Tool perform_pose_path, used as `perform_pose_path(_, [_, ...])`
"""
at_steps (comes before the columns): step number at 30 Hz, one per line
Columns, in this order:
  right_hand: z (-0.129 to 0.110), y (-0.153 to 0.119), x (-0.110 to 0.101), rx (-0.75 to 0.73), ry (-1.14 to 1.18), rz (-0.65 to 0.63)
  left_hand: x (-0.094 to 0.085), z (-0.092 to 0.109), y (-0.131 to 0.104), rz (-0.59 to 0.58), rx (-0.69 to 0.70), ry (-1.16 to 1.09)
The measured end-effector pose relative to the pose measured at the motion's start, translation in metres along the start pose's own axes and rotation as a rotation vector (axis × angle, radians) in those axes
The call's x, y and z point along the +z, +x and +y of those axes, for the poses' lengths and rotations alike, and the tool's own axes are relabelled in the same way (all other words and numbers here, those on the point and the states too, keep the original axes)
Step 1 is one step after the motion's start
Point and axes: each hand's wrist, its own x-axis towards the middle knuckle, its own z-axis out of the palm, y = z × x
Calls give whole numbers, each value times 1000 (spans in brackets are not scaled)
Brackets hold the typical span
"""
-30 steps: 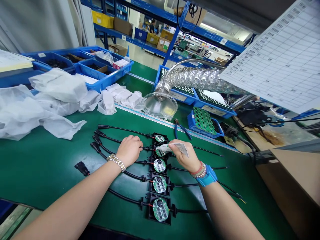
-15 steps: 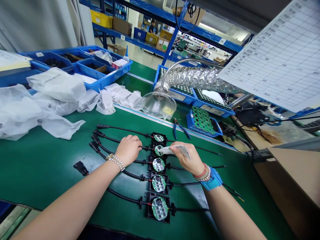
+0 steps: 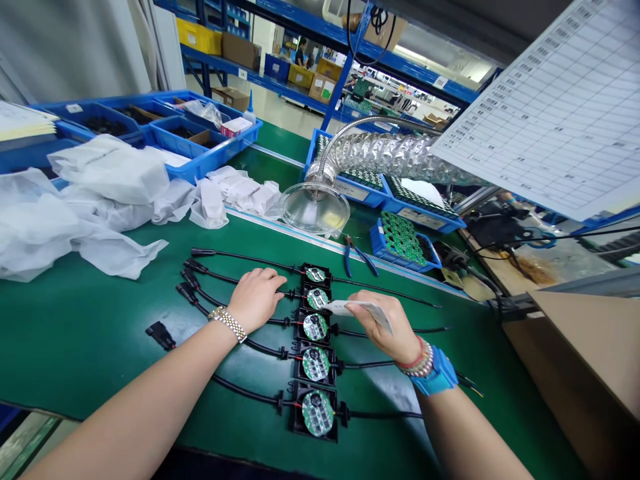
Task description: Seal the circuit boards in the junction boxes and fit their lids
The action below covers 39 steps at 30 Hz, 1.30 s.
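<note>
A column of black plastic housings lies before me, each with a round green circuit board and black cables at both sides. My left hand (image 3: 256, 297) is closed around the black cable (image 3: 219, 275) left of the second housing from the far end. In my right hand (image 3: 383, 321) is a white squeeze tube (image 3: 341, 307), its nozzle pointing left at the right edge of that housing's circuit board (image 3: 317, 299). The nearest circuit board (image 3: 318, 413) lies in its housing (image 3: 327, 437) at the front. Cable connectors (image 3: 160, 335) lie to the left.
Behind the housings are blue-handled pliers (image 3: 361, 255) and a clear fume hood (image 3: 315, 210) on a silver duct. A blue bin of circuit boards (image 3: 400, 260) stands back right. White wrapped packets (image 3: 113, 170) and a divided blue tray (image 3: 200, 163) are at left; a cardboard box (image 3: 575, 340) is right.
My right hand has drawn the tube slightly right and down, so its nozzle has moved from over the second circuit board to its right edge. My left hand stays at the cable.
</note>
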Motion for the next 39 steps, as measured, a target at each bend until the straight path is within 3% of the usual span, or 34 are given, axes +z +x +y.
perform_pose_path(2, [-2,-7,-4,54,73,63,-8,6,-5,-3,41,-18])
perform_pose_path(4, [-6,-14,-5,99,150,103,-14,11,-10,-97,98,-66])
perform_pose_path(7, [-11,-21,-4,92,190,72,-16,14,-14,-267,133,-108])
perform_pose_path(10, [-15,-22,1,31,150,16,-12,13,-14,-325,124,-103])
perform_pose_path(32, [-23,-32,1,-75,-15,-37,-6,7,-8,-318,130,-129])
perform_pose_path(39, [-22,-32,-3,-89,-16,15,-3,6,-8,-320,135,-135])
